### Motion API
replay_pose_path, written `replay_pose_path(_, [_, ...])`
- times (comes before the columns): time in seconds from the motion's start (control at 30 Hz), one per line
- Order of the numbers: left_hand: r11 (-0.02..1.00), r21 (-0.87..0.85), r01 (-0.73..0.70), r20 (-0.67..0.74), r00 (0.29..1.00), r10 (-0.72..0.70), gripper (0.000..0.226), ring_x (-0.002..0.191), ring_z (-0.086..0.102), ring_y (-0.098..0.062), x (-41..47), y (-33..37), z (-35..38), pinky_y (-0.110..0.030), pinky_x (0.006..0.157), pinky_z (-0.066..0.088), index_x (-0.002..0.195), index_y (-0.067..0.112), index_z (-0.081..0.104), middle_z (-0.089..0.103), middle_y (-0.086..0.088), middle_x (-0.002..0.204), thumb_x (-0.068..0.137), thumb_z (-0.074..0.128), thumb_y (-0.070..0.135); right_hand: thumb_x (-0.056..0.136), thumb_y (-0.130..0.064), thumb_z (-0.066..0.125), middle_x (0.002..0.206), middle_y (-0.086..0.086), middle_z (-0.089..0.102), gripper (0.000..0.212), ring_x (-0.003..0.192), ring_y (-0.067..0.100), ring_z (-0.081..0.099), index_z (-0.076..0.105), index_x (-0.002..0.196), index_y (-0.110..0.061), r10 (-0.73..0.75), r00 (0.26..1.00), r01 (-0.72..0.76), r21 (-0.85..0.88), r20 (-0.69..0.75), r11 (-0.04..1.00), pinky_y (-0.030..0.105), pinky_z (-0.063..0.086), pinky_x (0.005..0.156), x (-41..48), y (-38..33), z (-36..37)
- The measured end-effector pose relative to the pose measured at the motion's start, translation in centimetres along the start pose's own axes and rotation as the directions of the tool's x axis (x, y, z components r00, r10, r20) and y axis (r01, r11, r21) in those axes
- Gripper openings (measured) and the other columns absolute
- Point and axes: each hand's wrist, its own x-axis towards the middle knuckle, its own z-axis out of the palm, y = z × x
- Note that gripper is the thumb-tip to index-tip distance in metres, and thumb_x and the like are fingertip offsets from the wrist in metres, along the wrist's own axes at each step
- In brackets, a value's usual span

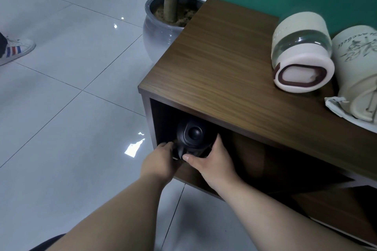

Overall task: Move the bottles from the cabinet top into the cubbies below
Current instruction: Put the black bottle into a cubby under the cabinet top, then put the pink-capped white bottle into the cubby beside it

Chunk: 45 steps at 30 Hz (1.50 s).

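bottles are counted as three: one black bottle in the left cubby and two pale ones on the cabinet top. the black bottle is seen lid-on, so its long axis appears to run up toward the camera, upright on the cubby floor, though its base is hidden. it is clasped from both sides just ahead of the wrists: the left hand is curled against its left flank, the right hand is wrapped round its right flank with the thumb laid across the front. both are equally near it. a glass bottle with a pale sleeve and a sleeved bottle lie up and to the right of the hands, touching, the right hand being the nearer. a cloth lies beside the second. a further cubby opens to the right, dark and seemingly unfilled. one step is judged nearly done, two left.
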Motion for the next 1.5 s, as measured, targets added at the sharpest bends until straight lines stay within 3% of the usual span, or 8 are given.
replay_pose_path(0.23, [0.998, -0.04, 0.046, 0.032, 0.998, -0.045, 0.04, 0.091, 0.063, -0.028, -0.6, 0.3, -0.8, -0.036, 0.071, 0.048, 0.102, 0.025, 0.046, 0.066, 0.002, 0.11, 0.079, 0.074, 0.042, 0.073, -0.021, 0.088, 0.16, 0.009, 0.041, 0.119, 0.146, 0.023, 0.043, 0.01, 0.162, -0.012, 0.193, 0.971, -0.167, -0.175, 0.144, 0.97, 0.031, 0.035, 0.117, -0.3, 0.2, -1.0])
replay_pose_path(0.4, [0.999, -0.028, 0.041, 0.177, 0.984, -0.036, 0.04, 0.079, 0.063, -0.019, -1.6, 0.6, -2.5, -0.033, 0.068, 0.055, 0.107, 0.031, 0.061, 0.069, 0.006, 0.091, 0.073, 0.071, 0.048, 0.084, -0.011, 0.077, 0.165, 0.001, 0.035, 0.108, 0.145, 0.024, 0.043, 0.005, 0.163, -0.027, 0.25, 0.948, -0.199, -0.25, 0.195, 0.947, 0.033, 0.039, 0.114, -1.4, 0.1, -2.9])
replay_pose_path(0.63, [0.998, -0.006, -0.059, 0.317, 0.947, 0.058, 0.029, 0.098, 0.065, -0.023, -4.6, 5.3, -7.5, -0.03, 0.081, 0.051, 0.107, 0.02, 0.07, 0.072, -0.002, 0.105, 0.087, 0.069, 0.04, 0.092, -0.021, 0.067, 0.153, -0.003, 0.052, 0.066, 0.137, 0.017, 0.051, 0.043, 0.152, -0.028, 0.112, 0.965, -0.043, -0.279, 0.239, 0.959, 0.027, 0.038, 0.112, -6.5, -1.8, -7.7])
replay_pose_path(0.83, [0.97, -0.188, -0.154, 0.176, 0.966, 0.187, 0.025, 0.088, 0.067, -0.014, -9.1, 9.1, -11.3, -0.03, 0.073, 0.049, 0.097, 0.024, 0.068, 0.074, 0.004, 0.096, 0.09, 0.068, 0.048, 0.088, -0.02, 0.074, 0.099, -0.016, 0.075, 0.018, 0.095, -0.002, 0.068, 0.075, 0.099, -0.035, -0.244, 0.962, 0.229, -0.123, -0.12, 0.965, 0.028, 0.056, 0.088, -13.6, -6.8, -13.6])
replay_pose_path(0.93, [0.939, -0.248, -0.237, 0.171, 0.944, 0.283, 0.02, 0.085, 0.065, -0.01, -10.6, 10.2, -12.5, -0.032, 0.077, 0.052, 0.091, 0.028, 0.068, 0.072, 0.005, 0.091, 0.091, 0.067, 0.048, 0.086, -0.029, 0.076, 0.11, -0.017, 0.067, 0.028, 0.099, 0.005, 0.066, 0.068, 0.112, -0.035, -0.329, 0.893, 0.292, -0.158, -0.308, 0.943, 0.032, 0.055, 0.087, -14.3, -10.7, -16.5])
replay_pose_path(1.1, [0.927, -0.267, -0.265, 0.234, 0.915, 0.329, 0.021, 0.089, 0.069, -0.012, -10.2, 10.6, -13.0, -0.041, 0.088, 0.059, 0.09, 0.03, 0.068, 0.075, 0.004, 0.092, 0.09, 0.065, 0.051, 0.08, -0.063, 0.068, 0.141, 0.001, 0.05, 0.078, 0.126, 0.024, 0.054, 0.043, 0.143, -0.025, -0.186, 0.897, 0.079, -0.269, -0.401, 0.96, 0.044, 0.047, 0.102, -10.3, -15.6, -18.3])
replay_pose_path(1.33, [0.891, -0.358, -0.278, 0.227, 0.9, 0.372, 0.016, 0.09, 0.069, -0.013, -7.7, 9.9, -13.3, -0.039, 0.087, 0.059, 0.092, 0.031, 0.07, 0.074, 0.004, 0.094, 0.092, 0.067, 0.047, 0.057, -0.083, 0.058, 0.125, 0.008, 0.061, 0.105, 0.103, 0.036, 0.065, 0.033, 0.138, -0.02, 0.081, 0.871, -0.182, -0.164, -0.485, 0.97, 0.05, 0.058, 0.087, -3.3, -18.3, -16.5])
replay_pose_path(1.5, [0.846, -0.465, -0.262, 0.142, 0.921, 0.363, 0.012, 0.076, 0.067, -0.012, -7.0, 9.5, -13.7, -0.027, 0.069, 0.053, 0.09, 0.027, 0.07, 0.075, 0.0, 0.086, 0.095, 0.069, 0.038, 0.061, -0.071, 0.064, 0.112, 0.007, 0.066, 0.093, 0.089, 0.035, 0.069, 0.037, 0.132, -0.017, 0.147, 0.834, -0.228, -0.09, -0.532, 0.969, 0.052, 0.062, 0.08, -1.7, -18.3, -16.0])
